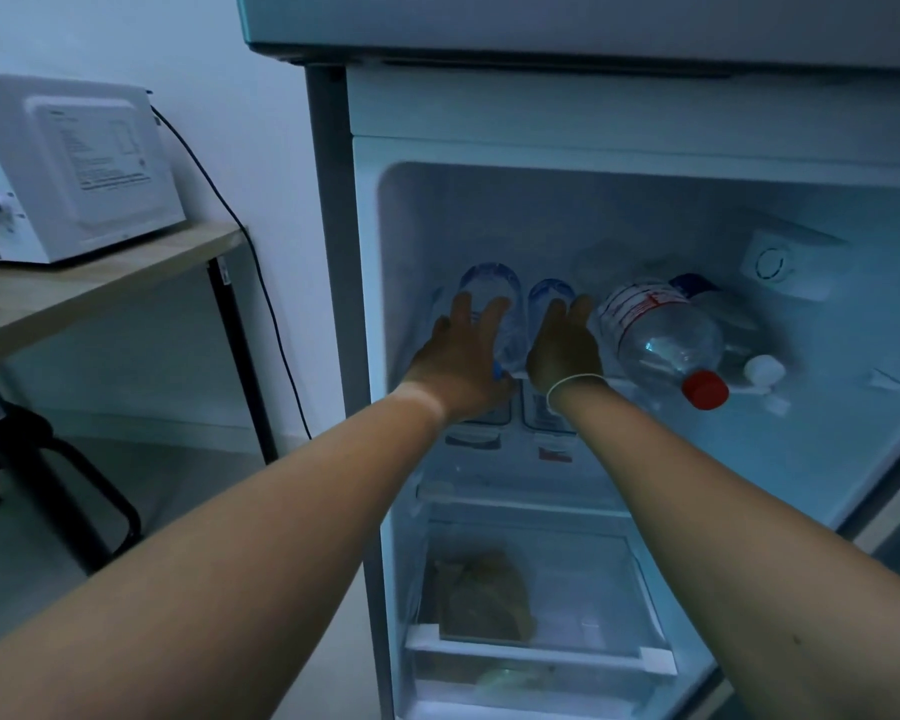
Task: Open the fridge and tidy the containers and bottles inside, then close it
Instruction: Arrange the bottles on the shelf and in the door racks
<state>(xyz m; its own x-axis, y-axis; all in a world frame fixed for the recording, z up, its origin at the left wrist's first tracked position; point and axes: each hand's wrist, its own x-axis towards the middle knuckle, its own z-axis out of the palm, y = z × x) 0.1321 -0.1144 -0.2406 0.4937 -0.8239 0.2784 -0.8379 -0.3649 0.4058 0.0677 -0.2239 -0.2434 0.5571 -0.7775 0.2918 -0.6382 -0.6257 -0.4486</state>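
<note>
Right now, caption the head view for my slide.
Both hands, left and right, on lying water bottles in the open fridge.

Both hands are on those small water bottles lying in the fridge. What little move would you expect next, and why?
Probably nudging the two small bottles straight. The left hand rests on the left small bottle, the right hand on the second small bottle; both lie beside the big red-capped bottle, which is angled across the shelf.
</note>
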